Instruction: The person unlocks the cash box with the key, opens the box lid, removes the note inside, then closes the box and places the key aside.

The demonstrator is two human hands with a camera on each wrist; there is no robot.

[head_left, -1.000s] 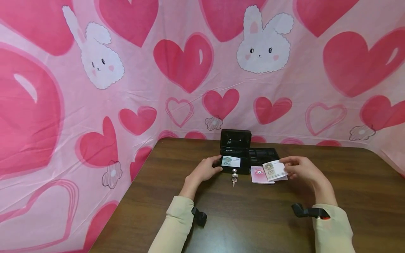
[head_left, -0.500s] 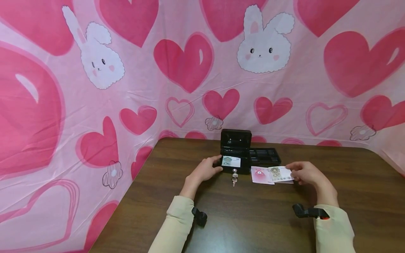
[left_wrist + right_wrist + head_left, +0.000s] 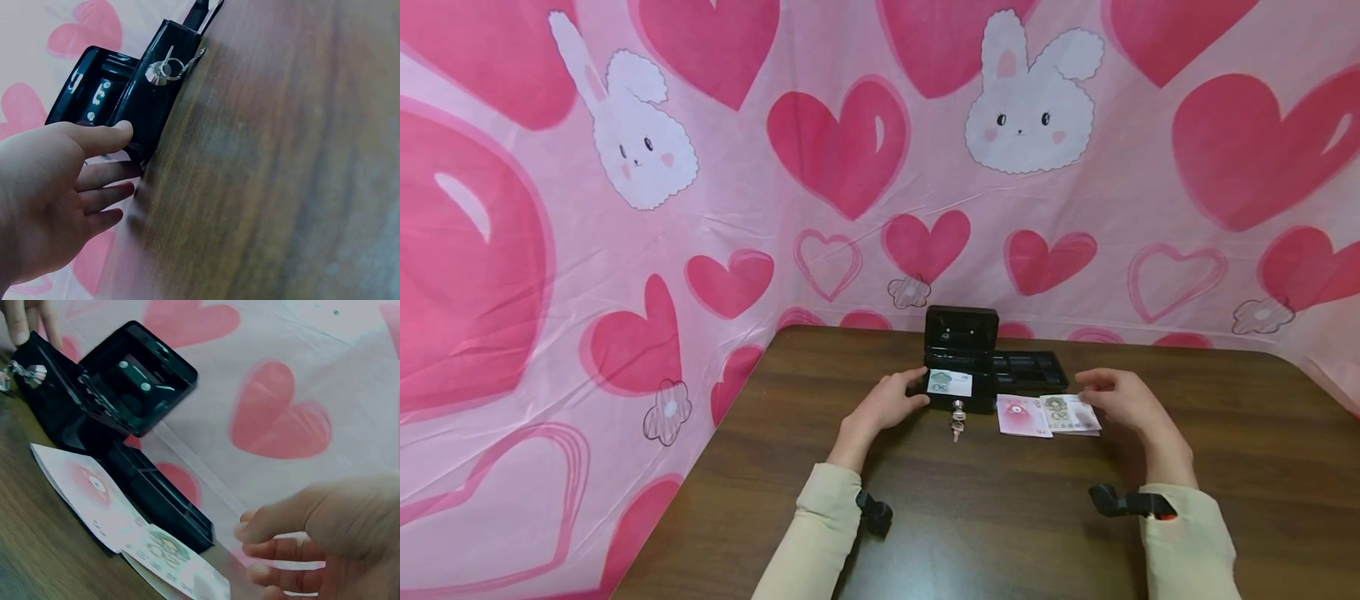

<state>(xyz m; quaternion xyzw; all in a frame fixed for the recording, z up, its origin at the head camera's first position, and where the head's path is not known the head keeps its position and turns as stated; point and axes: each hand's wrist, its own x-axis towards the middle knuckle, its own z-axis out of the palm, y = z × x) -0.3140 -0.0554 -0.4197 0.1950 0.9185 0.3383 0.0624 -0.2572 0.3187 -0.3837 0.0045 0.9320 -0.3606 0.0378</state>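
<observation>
A small black cash box [image 3: 958,354] stands open on the brown table [image 3: 1000,517], lid upright, with a banknote [image 3: 949,383] lying inside. A key [image 3: 956,410] sits in its front lock [image 3: 164,67]. My left hand [image 3: 889,402] rests at the box's left front corner, thumb [image 3: 106,135] touching it, fingers nearly straight. Right of the box lie a pink banknote [image 3: 1022,415] and a greenish banknote [image 3: 1070,412]. My right hand [image 3: 1116,397] hovers just over the greenish note's right end, fingers relaxed [image 3: 275,547], holding nothing.
A black coin tray [image 3: 1028,365] lies behind the notes, right of the box. A pink cloth with hearts and bunnies [image 3: 850,167] walls the table at the back and left. Bare wood stretches toward me and to the right.
My right hand brought the greenish banknote down onto the table beside the pink one and let it go. The left hand stayed at the box.
</observation>
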